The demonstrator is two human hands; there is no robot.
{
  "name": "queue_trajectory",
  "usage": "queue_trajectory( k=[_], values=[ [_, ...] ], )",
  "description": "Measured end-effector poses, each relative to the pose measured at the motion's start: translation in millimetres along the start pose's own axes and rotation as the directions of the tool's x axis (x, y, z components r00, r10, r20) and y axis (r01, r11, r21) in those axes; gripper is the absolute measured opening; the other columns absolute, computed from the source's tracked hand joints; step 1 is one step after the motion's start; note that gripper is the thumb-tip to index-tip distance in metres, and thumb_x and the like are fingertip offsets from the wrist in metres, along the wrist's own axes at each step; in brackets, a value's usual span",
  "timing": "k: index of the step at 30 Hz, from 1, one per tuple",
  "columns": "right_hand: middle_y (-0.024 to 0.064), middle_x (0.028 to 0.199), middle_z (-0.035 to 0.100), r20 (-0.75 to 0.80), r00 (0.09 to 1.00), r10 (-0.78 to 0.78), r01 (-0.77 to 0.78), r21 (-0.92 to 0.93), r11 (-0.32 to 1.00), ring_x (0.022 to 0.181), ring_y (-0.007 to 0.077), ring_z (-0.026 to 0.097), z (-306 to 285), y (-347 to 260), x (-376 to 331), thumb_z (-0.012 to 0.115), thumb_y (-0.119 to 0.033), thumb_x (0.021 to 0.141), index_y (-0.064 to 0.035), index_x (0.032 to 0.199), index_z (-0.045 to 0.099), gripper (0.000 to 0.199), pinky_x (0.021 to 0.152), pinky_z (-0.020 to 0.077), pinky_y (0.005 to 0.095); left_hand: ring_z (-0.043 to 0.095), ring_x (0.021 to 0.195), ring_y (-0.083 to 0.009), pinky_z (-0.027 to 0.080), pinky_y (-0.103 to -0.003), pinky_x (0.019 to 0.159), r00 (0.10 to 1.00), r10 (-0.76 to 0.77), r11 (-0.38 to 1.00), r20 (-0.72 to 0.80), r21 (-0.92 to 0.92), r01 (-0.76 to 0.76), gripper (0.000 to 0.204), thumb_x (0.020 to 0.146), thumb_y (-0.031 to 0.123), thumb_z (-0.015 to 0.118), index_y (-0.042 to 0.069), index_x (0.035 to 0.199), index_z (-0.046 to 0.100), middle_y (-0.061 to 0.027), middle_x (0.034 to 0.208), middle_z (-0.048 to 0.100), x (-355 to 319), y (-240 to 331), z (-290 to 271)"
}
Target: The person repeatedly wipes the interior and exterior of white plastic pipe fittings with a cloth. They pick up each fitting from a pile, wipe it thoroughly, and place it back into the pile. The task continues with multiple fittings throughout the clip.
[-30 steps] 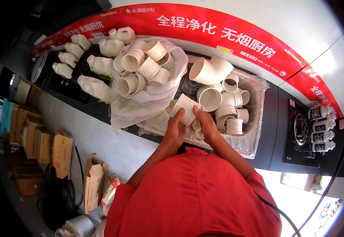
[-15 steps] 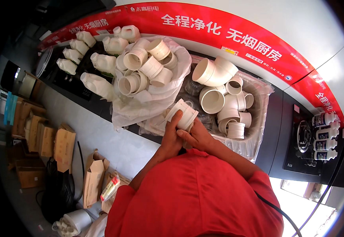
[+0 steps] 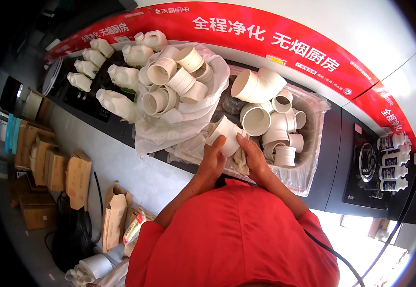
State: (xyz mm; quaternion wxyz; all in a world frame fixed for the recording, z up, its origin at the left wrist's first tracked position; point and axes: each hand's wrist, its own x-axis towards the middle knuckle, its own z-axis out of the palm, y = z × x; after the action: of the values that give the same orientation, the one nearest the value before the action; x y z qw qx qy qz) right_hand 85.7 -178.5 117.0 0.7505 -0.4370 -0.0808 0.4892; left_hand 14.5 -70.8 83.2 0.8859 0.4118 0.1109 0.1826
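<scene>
A white plastic pipe fitting [image 3: 226, 135] is held between my two hands over the near left edge of the bin. My left hand [image 3: 212, 159] grips its left side, thumb up against the wall. At its right side my right hand [image 3: 254, 157] is closed on the fitting together with a crumpled beige rag [image 3: 241, 161], which hangs below. Just beyond, white elbows and couplings such as a large elbow [image 3: 259, 86] are piled in a plastic-lined bin [image 3: 314, 138]. To the left, more short fittings [image 3: 181, 80] fill a white plastic bag [image 3: 179, 125].
Several white jugs [image 3: 117, 103] stand on the dark counter at left. Dark-labelled bottles [image 3: 392, 158] are beside a hob [image 3: 366, 167] at right. Cardboard boxes [image 3: 78, 178] and a black cable coil [image 3: 71, 234] lie on the floor at left. A black cable [image 3: 334, 252] runs past my right arm.
My hands have moved apart around the fitting, which has turned and shifted slightly up. The beige rag now shows under my right hand.
</scene>
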Motion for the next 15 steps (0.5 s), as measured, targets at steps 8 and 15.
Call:
queue_trajectory(
  k=[8,15],
  values=[
    [0.0168,0.113,0.055,0.208,0.929,-0.307,0.369,-0.596,0.713,0.104,0.0282,0.053,2,8,-3,0.051,-0.037,0.092,0.0012,0.120,0.050,0.047,0.089,0.0418,0.0355,0.055,0.103,-0.0200,0.044,-0.033,0.090,0.961,-0.264,0.955,-0.084,-0.164,0.248,0.053,0.090,0.048,0.051,0.007,0.124,0.047,-0.0085,0.111,0.056,-6,1,4],
    [0.0217,0.117,0.053,0.455,0.831,-0.321,0.539,-0.802,0.257,0.108,0.0387,0.049,-24,14,16,0.054,-0.029,0.089,0.0012,0.114,0.055,0.039,0.094,0.0386,0.0422,0.053,0.099,-0.0150,0.045,-0.031,0.085,0.938,-0.296,0.935,-0.180,-0.256,0.246,0.044,0.089,0.037,0.058,0.005,0.117,0.049,-0.0066,0.109,0.054,2,3,11]
  ],
)
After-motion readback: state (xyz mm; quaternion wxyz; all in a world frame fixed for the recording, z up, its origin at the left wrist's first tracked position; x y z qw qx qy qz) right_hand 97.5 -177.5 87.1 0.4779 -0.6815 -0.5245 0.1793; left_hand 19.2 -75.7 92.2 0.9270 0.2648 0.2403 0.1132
